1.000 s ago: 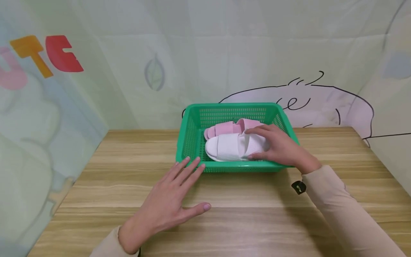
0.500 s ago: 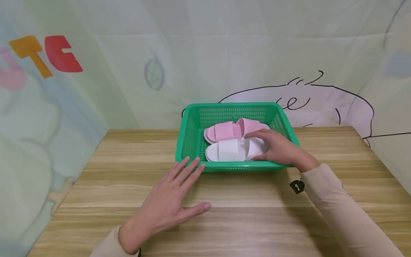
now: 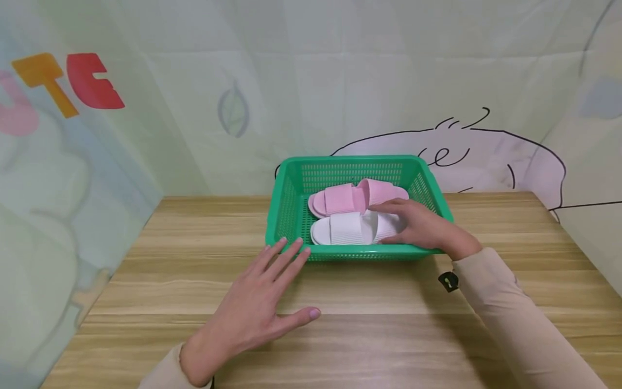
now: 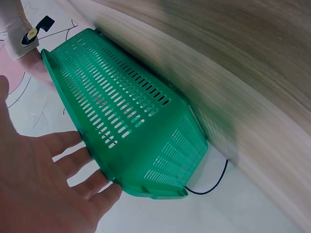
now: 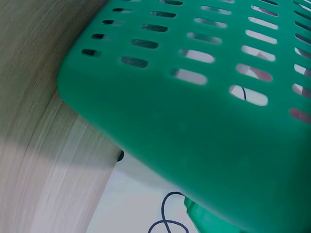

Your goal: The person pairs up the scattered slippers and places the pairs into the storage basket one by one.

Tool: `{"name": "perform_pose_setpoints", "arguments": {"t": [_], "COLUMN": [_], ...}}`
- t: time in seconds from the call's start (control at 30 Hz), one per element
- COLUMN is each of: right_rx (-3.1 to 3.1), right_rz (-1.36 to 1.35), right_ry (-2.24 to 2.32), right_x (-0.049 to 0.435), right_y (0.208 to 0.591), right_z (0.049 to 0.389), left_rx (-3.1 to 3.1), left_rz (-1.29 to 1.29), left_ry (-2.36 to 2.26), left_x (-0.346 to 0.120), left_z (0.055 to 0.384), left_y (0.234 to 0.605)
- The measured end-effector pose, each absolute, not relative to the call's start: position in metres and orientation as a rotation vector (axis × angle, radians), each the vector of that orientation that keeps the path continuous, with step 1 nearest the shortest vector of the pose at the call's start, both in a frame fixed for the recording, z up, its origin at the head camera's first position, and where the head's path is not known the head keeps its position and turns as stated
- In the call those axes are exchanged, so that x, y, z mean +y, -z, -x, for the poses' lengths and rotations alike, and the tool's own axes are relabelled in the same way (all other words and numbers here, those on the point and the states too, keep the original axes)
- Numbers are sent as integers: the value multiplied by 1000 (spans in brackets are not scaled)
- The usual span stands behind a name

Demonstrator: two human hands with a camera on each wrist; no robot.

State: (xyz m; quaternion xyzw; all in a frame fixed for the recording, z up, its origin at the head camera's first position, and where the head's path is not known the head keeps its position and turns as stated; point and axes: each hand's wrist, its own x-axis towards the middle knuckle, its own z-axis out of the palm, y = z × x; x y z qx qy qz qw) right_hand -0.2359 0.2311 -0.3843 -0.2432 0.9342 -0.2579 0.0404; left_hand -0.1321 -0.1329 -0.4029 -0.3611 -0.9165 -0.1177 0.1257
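Observation:
In the head view a green basket (image 3: 366, 249) with slotted walls stands on the table. Inside it lie pink slippers (image 3: 338, 199), partly overlapping, along the back. White slippers (image 3: 346, 228) with ribbed straps lie in front of them, toes to the left. My right hand (image 3: 418, 224) reaches over the near right rim and holds the white slippers' right part, thumb on the near side and fingers on the far side. Spread and straight, my left hand (image 3: 257, 300) has its fingertips at the basket's near left rim; the left wrist view shows these fingers (image 4: 73, 162) along that rim.
The wood-grain table (image 3: 369, 335) reaches toward the back, where a printed cloth (image 3: 311, 97) hangs right behind the basket. A small black device (image 3: 448, 281) sits at the right cuff. In the right wrist view the basket wall (image 5: 170, 121) hides the right hand.
The white slippers have settled slightly lower in the basket, in my right hand, leaving more of the pink slippers visible. My left hand has stayed at the rim.

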Motion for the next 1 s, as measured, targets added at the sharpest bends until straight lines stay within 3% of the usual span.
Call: {"name": "perform_pose_setpoints", "arguments": {"t": [0.7,1.0], "right_rx": [2882,3255], "right_rz": [721,778], "right_ry": [769,634], "right_x": [231,229], "right_y": [386,385], "right_z": [237,227], "left_rx": [-2738,-2748], "left_rz": [980,849], "left_ry": [370,370], "left_x": [-126,-106], "left_z": [132,142], "left_y": [398,381]}}
